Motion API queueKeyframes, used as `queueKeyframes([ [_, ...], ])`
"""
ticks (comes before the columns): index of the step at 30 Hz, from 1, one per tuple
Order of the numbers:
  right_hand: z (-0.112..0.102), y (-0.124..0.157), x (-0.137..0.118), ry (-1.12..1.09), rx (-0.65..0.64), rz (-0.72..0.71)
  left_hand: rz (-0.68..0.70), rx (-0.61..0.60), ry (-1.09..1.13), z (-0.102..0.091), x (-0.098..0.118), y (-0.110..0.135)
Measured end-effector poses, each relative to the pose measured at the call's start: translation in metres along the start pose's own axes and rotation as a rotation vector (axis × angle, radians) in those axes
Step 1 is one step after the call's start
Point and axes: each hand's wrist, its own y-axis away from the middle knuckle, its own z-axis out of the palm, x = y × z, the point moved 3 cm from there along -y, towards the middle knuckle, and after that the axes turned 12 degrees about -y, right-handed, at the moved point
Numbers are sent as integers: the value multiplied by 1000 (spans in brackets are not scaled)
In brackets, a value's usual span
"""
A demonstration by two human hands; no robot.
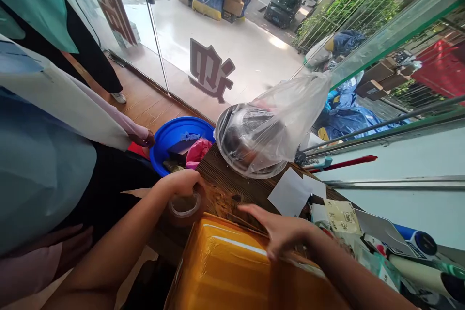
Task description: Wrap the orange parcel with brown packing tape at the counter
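Note:
My left hand (185, 182) is closed around a roll of packing tape (185, 213), just past the far left corner of a box. That box (228, 266) has a glossy amber-yellow wrapping and fills the bottom middle of the head view. Above its far edge is my right hand (283, 232), thumb and fingers spread, with nothing visible in its grasp. Whether its fingertips touch the box I cannot tell. Beyond the box shows the worn dark wooden tabletop (223, 174).
A round container in clear plastic (254, 140) sits at the table's far end. White papers (290, 191), a yellow label (343, 215) and clutter lie right. A blue bin (160, 140) stands left, near people in aprons (43, 164). Glass panels (174, 53) close off the front.

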Motion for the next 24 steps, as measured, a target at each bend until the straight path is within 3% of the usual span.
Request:
queueKeyframes([
  [2, 12, -27, -23, 5, 34, -103, 31, -97, 23, 3, -1, 5],
  [7, 33, -44, -24, -76, -106, 16, 40, -242, 147, 27, -9, 34],
  [10, 31, -39, -16, -113, -119, 47, -5, -196, 244, 46, -11, 61],
  [18, 34, -43, -20, -100, -189, 53, -77, 116, 464, 82, -16, 115],
  [24, 33, -42, -10, -158, -173, 30, -373, -67, 347, 126, -42, 174],
])
